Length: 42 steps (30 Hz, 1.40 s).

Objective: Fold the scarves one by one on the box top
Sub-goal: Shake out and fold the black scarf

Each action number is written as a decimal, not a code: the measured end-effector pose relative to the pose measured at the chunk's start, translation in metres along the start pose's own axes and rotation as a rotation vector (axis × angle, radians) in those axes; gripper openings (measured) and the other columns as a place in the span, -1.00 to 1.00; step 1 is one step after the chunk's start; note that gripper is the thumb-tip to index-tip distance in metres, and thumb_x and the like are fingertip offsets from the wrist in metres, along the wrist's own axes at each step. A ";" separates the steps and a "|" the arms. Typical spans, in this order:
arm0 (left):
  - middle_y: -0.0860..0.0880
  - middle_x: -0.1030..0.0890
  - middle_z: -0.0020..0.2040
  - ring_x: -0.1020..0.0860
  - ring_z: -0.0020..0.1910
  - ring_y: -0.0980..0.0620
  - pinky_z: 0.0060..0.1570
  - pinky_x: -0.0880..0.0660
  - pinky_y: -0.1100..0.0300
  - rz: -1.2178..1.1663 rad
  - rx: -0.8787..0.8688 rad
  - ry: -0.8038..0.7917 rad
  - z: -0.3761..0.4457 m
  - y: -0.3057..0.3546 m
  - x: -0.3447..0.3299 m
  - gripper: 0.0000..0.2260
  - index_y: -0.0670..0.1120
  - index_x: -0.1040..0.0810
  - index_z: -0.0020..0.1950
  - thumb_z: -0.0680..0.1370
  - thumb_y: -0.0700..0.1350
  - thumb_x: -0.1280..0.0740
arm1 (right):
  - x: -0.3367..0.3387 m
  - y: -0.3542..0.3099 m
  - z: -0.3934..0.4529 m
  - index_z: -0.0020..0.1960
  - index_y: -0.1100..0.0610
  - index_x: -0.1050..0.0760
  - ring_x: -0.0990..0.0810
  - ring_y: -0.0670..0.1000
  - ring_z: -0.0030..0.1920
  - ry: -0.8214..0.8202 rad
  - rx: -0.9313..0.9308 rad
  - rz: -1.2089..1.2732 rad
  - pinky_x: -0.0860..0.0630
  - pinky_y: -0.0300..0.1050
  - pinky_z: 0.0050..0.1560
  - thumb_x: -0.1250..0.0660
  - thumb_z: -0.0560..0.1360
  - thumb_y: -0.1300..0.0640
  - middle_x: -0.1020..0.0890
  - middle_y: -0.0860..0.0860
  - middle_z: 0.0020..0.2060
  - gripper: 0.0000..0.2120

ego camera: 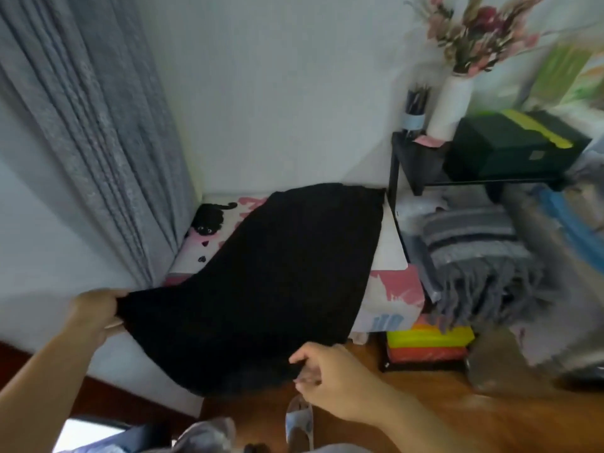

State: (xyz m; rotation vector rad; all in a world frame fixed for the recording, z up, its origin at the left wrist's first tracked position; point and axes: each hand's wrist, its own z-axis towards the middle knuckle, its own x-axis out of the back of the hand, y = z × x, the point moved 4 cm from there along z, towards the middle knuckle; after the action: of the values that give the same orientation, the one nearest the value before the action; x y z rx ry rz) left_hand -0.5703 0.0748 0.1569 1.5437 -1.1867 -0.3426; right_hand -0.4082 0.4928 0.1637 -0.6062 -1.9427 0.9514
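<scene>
A black scarf (pixel 261 273) is stretched over the top of a white and pink box (pixel 392 243) that bears a black cat print. Its far end lies on the box by the wall, and its near end hangs off the front edge toward me. My left hand (pixel 94 312) grips the near left corner of the black scarf. My right hand (pixel 327 374) pinches the near right corner, just above the wooden floor. A folded grey striped scarf (pixel 474 246) with fringes lies to the right of the box.
A grey curtain (pixel 98 142) hangs at the left, close to the box. At the right stand a black shelf (pixel 411 161) with a white vase (pixel 451 106) of flowers and a dark green box (pixel 510 148). A yellow and red case (pixel 428 344) lies on the floor.
</scene>
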 end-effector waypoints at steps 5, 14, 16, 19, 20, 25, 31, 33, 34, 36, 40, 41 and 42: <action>-0.19 -0.52 -0.13 -0.49 -0.27 -0.09 -0.62 -0.53 0.19 -0.055 0.135 0.064 -0.003 -0.060 0.006 -0.77 -0.10 -0.50 -0.16 0.61 -0.34 -0.19 | -0.031 0.037 0.008 -0.02 -0.01 -0.58 -0.66 -0.16 -0.19 -0.001 -0.051 -0.080 -0.64 -0.13 -0.06 -0.36 0.55 0.02 -0.70 -0.09 -0.22 -0.93; -0.20 -0.53 0.09 -0.54 -0.09 -0.20 -0.56 -0.54 0.24 -0.058 0.126 0.139 -0.033 -0.107 0.000 -0.61 -0.04 -0.54 -0.17 0.60 -0.39 -0.03 | -0.057 0.092 0.007 -0.07 0.02 -0.51 -0.54 0.02 -0.01 -0.178 -0.272 -0.375 -0.49 -0.11 -0.04 -0.40 0.54 -0.03 -0.48 -0.04 0.01 -0.86; -0.19 -0.54 0.09 -0.57 -0.06 -0.14 -0.46 -0.60 0.20 -0.139 0.150 0.186 -0.040 -0.109 -0.002 -0.64 -0.04 -0.55 -0.17 0.61 -0.36 -0.06 | -0.061 0.096 0.005 -0.03 0.03 -0.53 -0.54 -0.02 0.01 -0.176 -0.241 -0.310 -0.51 -0.12 0.04 -0.41 0.54 -0.04 -0.49 -0.08 0.05 -0.85; -0.19 -0.56 0.16 -0.59 -0.12 -0.08 -0.17 -0.61 0.06 -0.337 0.225 0.173 -0.030 -0.113 -0.002 -0.75 -0.07 -0.54 -0.16 0.60 -0.32 -0.17 | -0.064 0.087 0.000 0.07 0.06 -0.58 -0.64 0.00 -0.02 -0.246 -0.232 -0.105 -0.52 -0.15 -0.03 -0.37 0.57 -0.01 -0.62 -0.01 0.06 -0.84; -0.19 -0.56 0.20 -0.60 -0.08 -0.08 -0.04 -0.60 0.04 -0.398 0.260 0.146 -0.025 -0.111 -0.003 -0.79 -0.09 -0.55 -0.12 0.61 -0.31 -0.21 | -0.060 0.083 0.000 0.22 0.06 -0.54 -0.67 -0.01 -0.10 -0.255 -0.278 -0.032 -0.54 -0.20 -0.11 -0.33 0.60 -0.01 -0.63 0.02 0.10 -0.76; -0.17 -0.39 0.51 -0.42 0.46 -0.08 0.42 -0.39 0.12 -0.569 0.146 -0.131 -0.016 -0.005 -0.031 -0.67 -0.24 -0.39 0.45 0.70 -0.28 -0.08 | 0.072 0.013 0.031 0.60 0.09 -0.05 -0.72 -0.02 -0.25 0.371 -0.254 0.403 -0.65 -0.15 -0.27 -0.14 0.70 0.11 -0.59 0.07 0.15 -0.48; -0.06 -0.69 -0.15 -0.65 0.06 -0.06 0.25 -0.55 0.04 -1.048 -0.423 -0.403 -0.097 0.297 -0.008 -0.77 -0.08 -0.63 -0.07 0.55 -0.29 -0.19 | 0.336 -0.192 -0.001 0.46 0.30 -0.19 -0.72 0.08 0.04 0.936 0.560 0.660 -0.62 0.00 0.17 -0.08 0.70 0.24 -0.45 0.13 0.33 -0.64; -0.08 -0.70 0.03 -0.65 0.17 -0.06 0.17 -0.59 0.04 -1.110 -0.630 -0.477 -0.139 0.377 0.012 -0.72 -0.08 -0.64 0.10 0.58 -0.27 -0.17 | 0.373 -0.246 -0.027 0.31 0.20 -0.33 -0.70 0.04 0.09 0.966 0.726 0.622 -0.58 -0.02 0.23 -0.08 0.71 0.22 -0.54 0.08 0.24 -0.80; -0.08 -0.69 0.14 -0.63 0.22 -0.03 0.19 -0.57 0.03 -1.117 -0.713 -0.506 -0.160 0.409 0.020 -0.67 -0.08 -0.61 0.23 0.59 -0.27 -0.14 | 0.384 -0.268 -0.039 0.23 0.15 -0.36 -0.70 0.03 0.10 0.972 0.772 0.608 -0.58 -0.03 0.24 -0.08 0.71 0.21 -0.57 0.03 0.17 -0.85; -0.07 -0.63 0.29 -0.59 0.28 -0.01 0.29 -0.51 -0.01 -1.096 -0.825 -0.535 -0.192 0.457 0.029 -0.55 -0.08 -0.51 0.42 0.57 -0.30 -0.11 | 0.403 -0.301 -0.062 0.09 0.06 -0.36 -0.69 0.03 0.09 1.019 0.853 0.692 -0.58 -0.05 0.23 -0.08 0.70 0.21 -0.55 -0.02 0.06 -0.88; -0.07 -0.55 0.38 -0.54 0.33 -0.04 0.31 -0.49 -0.07 -1.078 -0.967 -0.525 -0.242 0.513 0.047 -0.39 -0.05 -0.40 0.51 0.47 -0.37 -0.12 | 0.439 -0.342 -0.099 0.07 0.08 -0.37 -0.70 0.03 0.06 1.066 1.042 0.866 -0.60 -0.07 0.19 -0.08 0.69 0.22 -0.53 0.05 0.15 -0.88; -0.06 -0.57 0.37 -0.56 0.32 -0.02 0.30 -0.50 -0.07 -1.067 -0.997 -0.523 -0.252 0.522 0.051 -0.39 -0.05 -0.41 0.50 0.47 -0.37 -0.12 | 0.446 -0.349 -0.104 0.08 0.08 -0.37 -0.70 0.03 0.07 1.074 1.059 0.879 -0.60 -0.06 0.19 -0.08 0.69 0.22 -0.53 0.05 0.16 -0.88; -0.05 -0.58 0.35 -0.57 0.31 -0.02 0.28 -0.51 -0.06 -1.055 -1.020 -0.523 -0.263 0.529 0.055 -0.40 -0.04 -0.42 0.49 0.47 -0.38 -0.12 | 0.450 -0.356 -0.110 0.07 0.08 -0.37 -0.70 0.03 0.07 1.082 1.081 0.895 -0.60 -0.06 0.20 -0.08 0.68 0.22 -0.53 0.05 0.15 -0.88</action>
State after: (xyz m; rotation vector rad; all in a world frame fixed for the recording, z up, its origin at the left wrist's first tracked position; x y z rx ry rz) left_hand -0.6121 0.2380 0.7258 1.0027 -0.2642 -1.8080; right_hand -0.5591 0.6449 0.7072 -1.0050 -0.0300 1.5346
